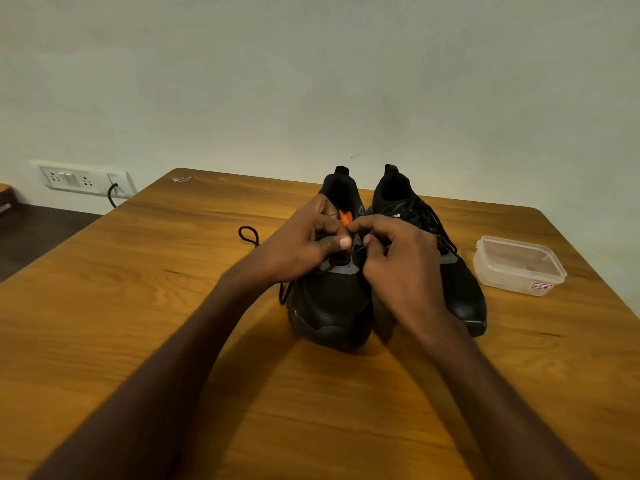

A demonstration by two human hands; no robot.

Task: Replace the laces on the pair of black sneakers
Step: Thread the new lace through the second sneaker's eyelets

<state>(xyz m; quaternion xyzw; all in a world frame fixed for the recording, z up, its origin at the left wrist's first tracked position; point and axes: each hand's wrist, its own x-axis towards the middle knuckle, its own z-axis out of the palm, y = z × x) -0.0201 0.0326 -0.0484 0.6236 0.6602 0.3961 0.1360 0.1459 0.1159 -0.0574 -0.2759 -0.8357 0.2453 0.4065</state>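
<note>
Two black sneakers (388, 271) are set side by side, toes toward the camera, on the wooden tabletop (138, 306). Left sneaker (329, 306) is worked on by both hands: black lace (249, 235) is pinched by left hand (304, 244) and right hand (394, 251), fingers curled. Right sneaker (464, 292) is laced. Clear plastic container (517, 265) is placed just beside it.

Wooden table (138, 323) bears two sneakers (332, 306), plastic container (519, 268).
</note>
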